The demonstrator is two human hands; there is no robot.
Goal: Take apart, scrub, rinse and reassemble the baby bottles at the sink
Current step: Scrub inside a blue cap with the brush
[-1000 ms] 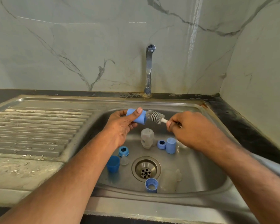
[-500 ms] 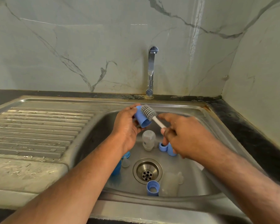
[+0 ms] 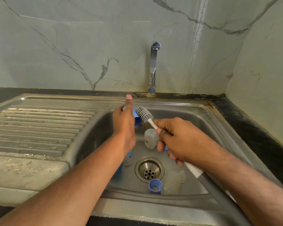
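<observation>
While one brush (image 3: pixel 144 115) scrubs one cap (image 3: pixel 136 117), perhaps five parts wait.

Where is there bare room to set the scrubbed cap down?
Free: the ribbed drainboard left of the basin, and the flat ledge in front of it. Crowded: the basin floor round the drain, with a bottle, ring and other parts.

The left hand (image 3: pixel 123 123) is gripping a blue cap (image 3: pixel 136 117) above the sink (image 3: pixel 194 111). The right hand (image 3: pixel 178 141) is holding the bottle brush (image 3: pixel 145 115), its bristles touching the cap. A clear bottle (image 3: pixel 151 138) is standing between both hands, below them.
</observation>
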